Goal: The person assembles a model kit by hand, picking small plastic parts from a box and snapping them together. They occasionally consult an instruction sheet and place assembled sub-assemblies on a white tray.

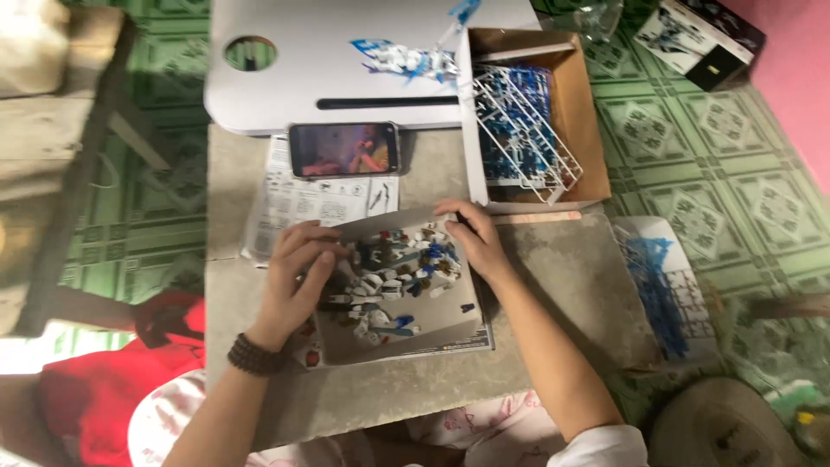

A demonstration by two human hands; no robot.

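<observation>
From the head camera, looking straight down, both forearms reach up from the bottom edge toward a shallow grey box lid (406,342) lying on a grey table (571,285). The left hand (298,272), with a dark bead bracelet (253,355) on its wrist, is bent at the lid's left edge, its fingers curled inward over the small parts; whether they actually pinch a piece I cannot tell, as the fingertips blur into the heap. The right hand (475,238) lies flatter, palm down, fingers spread loosely and resting on the lid's upper right corner, clasping nothing.

Between the two hands sits the heap of small model parts (398,277), white, blue and dark, spread across the lid's upper half, just touching the left fingers and just beside the right ones.

Past the hands, a phone (344,149) lies sideways with its screen lit, on top of a printed instruction sheet (294,203). A cardboard box (579,112) to the right holds white and blue part frames (519,130). A white lap desk (328,60) carries a partly built blue and white figure (402,59). More blue frames (661,290) rest by the table's right edge, over a green patterned floor (735,173).
</observation>
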